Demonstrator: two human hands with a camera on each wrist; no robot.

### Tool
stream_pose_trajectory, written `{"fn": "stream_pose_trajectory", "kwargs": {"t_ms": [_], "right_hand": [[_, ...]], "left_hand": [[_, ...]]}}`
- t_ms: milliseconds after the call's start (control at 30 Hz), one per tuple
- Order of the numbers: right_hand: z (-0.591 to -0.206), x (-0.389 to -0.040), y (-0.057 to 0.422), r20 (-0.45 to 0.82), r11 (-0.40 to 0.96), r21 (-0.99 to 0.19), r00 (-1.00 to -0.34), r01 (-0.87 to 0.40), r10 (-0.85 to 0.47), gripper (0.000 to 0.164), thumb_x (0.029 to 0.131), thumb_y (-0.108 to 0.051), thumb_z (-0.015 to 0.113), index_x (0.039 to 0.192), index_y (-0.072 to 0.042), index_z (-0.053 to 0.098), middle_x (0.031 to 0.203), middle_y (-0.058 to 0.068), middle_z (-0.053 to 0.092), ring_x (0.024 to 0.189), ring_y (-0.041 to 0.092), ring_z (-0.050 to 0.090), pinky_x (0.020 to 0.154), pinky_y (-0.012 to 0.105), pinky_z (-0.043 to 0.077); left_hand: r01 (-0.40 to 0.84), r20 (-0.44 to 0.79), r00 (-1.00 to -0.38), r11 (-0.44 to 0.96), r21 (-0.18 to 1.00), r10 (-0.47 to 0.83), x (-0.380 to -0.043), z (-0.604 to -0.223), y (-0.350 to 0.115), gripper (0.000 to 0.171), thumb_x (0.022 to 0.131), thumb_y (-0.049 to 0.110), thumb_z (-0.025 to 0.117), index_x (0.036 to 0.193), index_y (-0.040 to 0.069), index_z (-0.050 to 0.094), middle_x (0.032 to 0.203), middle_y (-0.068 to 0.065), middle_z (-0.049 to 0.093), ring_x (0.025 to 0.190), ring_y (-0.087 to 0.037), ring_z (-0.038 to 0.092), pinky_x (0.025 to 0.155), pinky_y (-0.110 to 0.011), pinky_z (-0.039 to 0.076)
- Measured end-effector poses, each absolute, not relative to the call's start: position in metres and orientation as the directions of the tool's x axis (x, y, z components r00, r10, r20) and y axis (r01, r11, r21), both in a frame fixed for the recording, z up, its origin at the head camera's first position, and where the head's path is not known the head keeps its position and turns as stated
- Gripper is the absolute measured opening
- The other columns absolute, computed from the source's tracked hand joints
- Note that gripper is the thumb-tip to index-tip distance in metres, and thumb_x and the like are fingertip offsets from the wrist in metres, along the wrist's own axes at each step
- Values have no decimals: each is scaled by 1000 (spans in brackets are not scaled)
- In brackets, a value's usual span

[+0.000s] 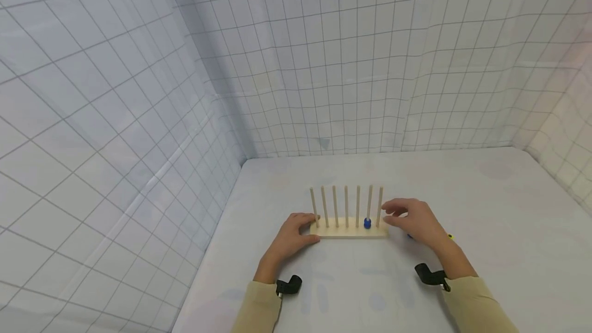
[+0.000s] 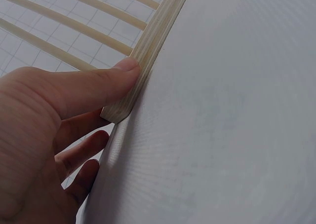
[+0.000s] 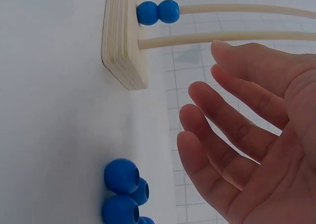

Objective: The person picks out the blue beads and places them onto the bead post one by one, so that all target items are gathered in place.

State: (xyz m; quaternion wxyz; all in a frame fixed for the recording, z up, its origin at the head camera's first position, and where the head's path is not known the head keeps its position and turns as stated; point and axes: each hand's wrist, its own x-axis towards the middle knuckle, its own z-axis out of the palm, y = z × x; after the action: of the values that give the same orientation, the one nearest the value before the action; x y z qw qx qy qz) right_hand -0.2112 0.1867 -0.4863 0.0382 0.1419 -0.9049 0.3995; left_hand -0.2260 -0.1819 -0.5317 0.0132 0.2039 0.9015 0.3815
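A pale wooden peg board [image 1: 349, 233] stands on the white table, with several upright rods along its base. Two blue beads [image 3: 168, 11] are threaded on the second rod from the right, stacked at its foot. My left hand [image 1: 290, 238] grips the board's left end, the thumb [image 2: 106, 83] pressed on the front edge and other fingers behind. Beside the rightmost rod [image 3: 197, 38] hovers my right hand [image 1: 418, 222], fingers loosely bent and holding nothing. Several loose blue beads [image 3: 121, 176] lie on the table past the board's right end, mostly hidden under this hand in the head view.
A small yellow thing [image 1: 450, 237] shows partly behind the right wrist. Black wrist mounts [image 1: 289, 285] sit on both forearms. White cloth with a dark grid [image 1: 347, 66] hangs at the back and sides of the table [image 1: 361, 292].
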Motion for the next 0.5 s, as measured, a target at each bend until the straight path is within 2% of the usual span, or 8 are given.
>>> {"fn": "stream_pose_trajectory", "kwargs": {"t_ms": [367, 500], "right_hand": [[-490, -206, 220, 202, 675, -683, -961, -278, -191, 32, 92, -27, 76, 121, -12, 72, 110, 2, 72, 97, 23, 67, 76, 40, 56], [-489, -206, 231, 211, 697, -663, -962, -271, -173, 31, 93, -27, 75, 120, -13, 72, 108, 3, 72, 96, 25, 68, 73, 38, 56]], "left_hand": [[357, 132, -916, 621, 697, 378, -227, -531, -181, 54, 84, 31, 84, 133, 16, 66, 134, 1, 61, 128, -21, 48, 109, -46, 38], [357, 136, -917, 616, 702, 376, -226, -532, -181, 54, 84, 30, 84, 133, 16, 67, 134, 1, 61, 128, -20, 48, 109, -46, 38]]}}
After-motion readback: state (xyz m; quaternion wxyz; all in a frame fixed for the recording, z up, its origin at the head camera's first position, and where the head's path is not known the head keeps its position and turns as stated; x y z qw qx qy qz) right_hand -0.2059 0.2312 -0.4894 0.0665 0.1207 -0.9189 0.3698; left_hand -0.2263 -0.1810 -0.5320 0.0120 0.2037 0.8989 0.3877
